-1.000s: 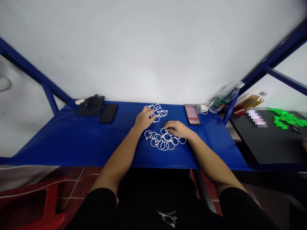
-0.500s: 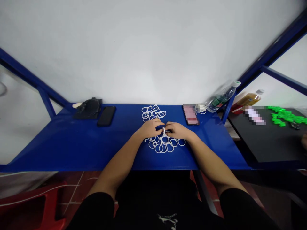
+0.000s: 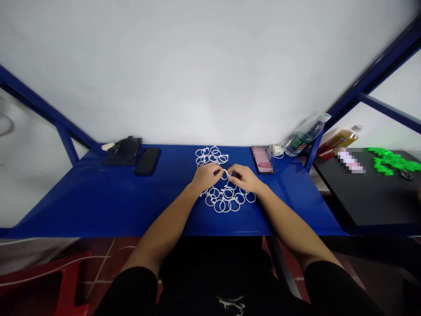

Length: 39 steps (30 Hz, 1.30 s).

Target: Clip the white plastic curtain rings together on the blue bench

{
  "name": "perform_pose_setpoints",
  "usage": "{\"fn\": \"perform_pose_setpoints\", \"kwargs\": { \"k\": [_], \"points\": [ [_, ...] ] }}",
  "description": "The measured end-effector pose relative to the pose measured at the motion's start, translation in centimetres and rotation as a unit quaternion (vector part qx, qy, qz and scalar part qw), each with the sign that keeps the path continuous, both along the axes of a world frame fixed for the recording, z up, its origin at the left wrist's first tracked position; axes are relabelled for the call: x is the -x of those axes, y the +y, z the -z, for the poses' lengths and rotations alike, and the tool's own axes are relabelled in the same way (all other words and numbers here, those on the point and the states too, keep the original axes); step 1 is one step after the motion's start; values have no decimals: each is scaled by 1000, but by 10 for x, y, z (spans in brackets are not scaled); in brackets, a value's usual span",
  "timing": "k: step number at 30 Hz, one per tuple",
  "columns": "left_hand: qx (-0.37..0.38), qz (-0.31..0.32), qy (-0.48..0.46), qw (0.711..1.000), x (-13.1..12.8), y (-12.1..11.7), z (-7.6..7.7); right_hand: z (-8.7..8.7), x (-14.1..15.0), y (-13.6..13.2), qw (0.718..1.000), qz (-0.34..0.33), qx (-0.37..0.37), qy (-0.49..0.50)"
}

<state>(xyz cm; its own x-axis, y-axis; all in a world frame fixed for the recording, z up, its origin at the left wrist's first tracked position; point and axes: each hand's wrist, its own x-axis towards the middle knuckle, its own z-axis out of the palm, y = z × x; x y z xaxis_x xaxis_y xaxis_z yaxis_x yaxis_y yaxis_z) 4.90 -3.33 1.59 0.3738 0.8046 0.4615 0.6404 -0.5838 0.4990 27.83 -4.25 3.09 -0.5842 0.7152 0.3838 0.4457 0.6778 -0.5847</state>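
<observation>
Between my fingertips is a white plastic ring (image 3: 224,174), seen face on. My left hand (image 3: 207,176) pinches it from the left, and my right hand (image 3: 244,178) grips its right side with thumb and fingers. Just below my hands lies a loose pile of similar white rings (image 3: 226,205), overlapping one another, each with a small knob. Beyond my left hand, near the wall, is another cluster of white rings (image 3: 212,153), partly hidden by that hand. All of them rest on the blue table (image 3: 115,202).
A black phone (image 3: 148,161) and a dark crumpled item (image 3: 123,151) lie at the left. To the right are a second phone (image 3: 262,159), a white cable (image 3: 278,150) and a leaning water bottle (image 3: 304,138). Green pieces (image 3: 393,161) lie on a black side table (image 3: 371,197).
The ring between my hands has turned from nearly edge-on to face on, and both hands have closed in on its two sides. The camera view has shifted slightly.
</observation>
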Motion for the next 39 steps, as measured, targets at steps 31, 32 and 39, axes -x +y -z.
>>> {"fn": "perform_pose_setpoints", "kwargs": {
  "k": [31,32,39],
  "points": [
    [-40,125,25,991,-2,-4,-3,10,6,3,968,40,157,190],
    [-42,118,23,992,-1,-3,-3,11,7,3,965,39,173,193],
    [-54,-35,-35,997,22,13,-8,6,-1,8,988,86,60,109]
  ]
}}
